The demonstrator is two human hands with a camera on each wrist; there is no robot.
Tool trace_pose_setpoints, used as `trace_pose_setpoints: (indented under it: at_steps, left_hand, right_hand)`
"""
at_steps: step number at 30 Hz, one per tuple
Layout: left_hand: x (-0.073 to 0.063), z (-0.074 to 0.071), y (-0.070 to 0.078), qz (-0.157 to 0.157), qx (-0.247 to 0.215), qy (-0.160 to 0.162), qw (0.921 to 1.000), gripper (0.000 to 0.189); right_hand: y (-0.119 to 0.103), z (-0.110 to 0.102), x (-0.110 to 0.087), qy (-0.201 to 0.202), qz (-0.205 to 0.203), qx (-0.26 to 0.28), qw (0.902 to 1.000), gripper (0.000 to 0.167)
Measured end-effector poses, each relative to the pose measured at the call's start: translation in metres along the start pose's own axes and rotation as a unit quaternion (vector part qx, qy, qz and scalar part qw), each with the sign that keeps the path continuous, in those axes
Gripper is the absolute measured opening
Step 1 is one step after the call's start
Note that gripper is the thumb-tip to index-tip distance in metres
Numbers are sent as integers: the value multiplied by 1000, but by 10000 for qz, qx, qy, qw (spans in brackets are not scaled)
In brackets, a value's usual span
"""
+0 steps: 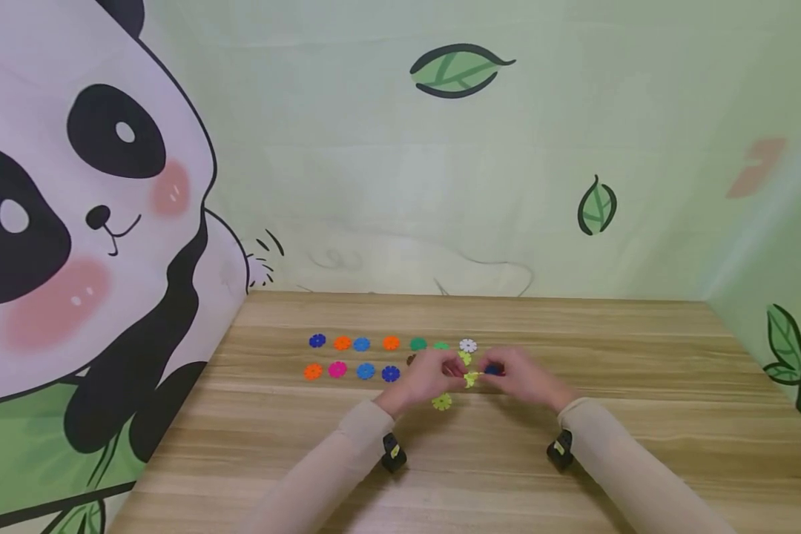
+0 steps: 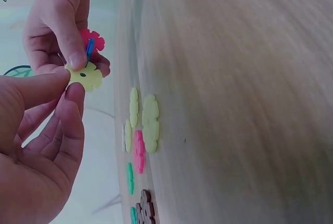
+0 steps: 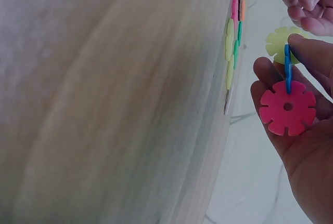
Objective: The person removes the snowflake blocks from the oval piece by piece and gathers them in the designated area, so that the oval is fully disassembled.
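Both hands meet over the table around a small chain of notched plastic flower discs. In the left wrist view, my left hand (image 2: 47,141) pinches the edge of a yellow disc (image 2: 90,79) between thumb and fingers. Opposite it, my right hand (image 2: 60,24) grips the chain, its thumb at the joint of the yellow disc and a blue disc (image 2: 89,49). The blue one stands edge-on, slotted into a pink disc (image 3: 299,117), which lies against the right fingers in the right wrist view. From the head camera, the left hand (image 1: 430,378) and right hand (image 1: 523,377) nearly touch.
Loose discs lie in two rough rows on the wooden table (image 1: 507,475), among them an orange disc (image 1: 313,371), a dark blue disc (image 1: 317,340) and a white disc (image 1: 467,345). A yellow disc (image 1: 442,401) lies just before the left hand. A panda-printed backdrop (image 1: 347,148) stands behind.
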State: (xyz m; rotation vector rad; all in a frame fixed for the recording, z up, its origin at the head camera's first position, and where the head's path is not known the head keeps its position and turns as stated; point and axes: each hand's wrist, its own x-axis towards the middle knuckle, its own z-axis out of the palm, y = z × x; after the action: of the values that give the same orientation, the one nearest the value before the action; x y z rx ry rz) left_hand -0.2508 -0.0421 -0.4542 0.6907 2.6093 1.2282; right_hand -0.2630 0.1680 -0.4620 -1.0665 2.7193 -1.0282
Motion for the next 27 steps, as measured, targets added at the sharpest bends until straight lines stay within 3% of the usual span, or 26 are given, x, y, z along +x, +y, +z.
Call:
trace_pose_setpoints:
  at_steps: [27]
  left_hand:
    - [3,3,8,102,-4,-72,9999,5]
  right_hand:
    - [-2,0,1,-40,23,193,9998,6]
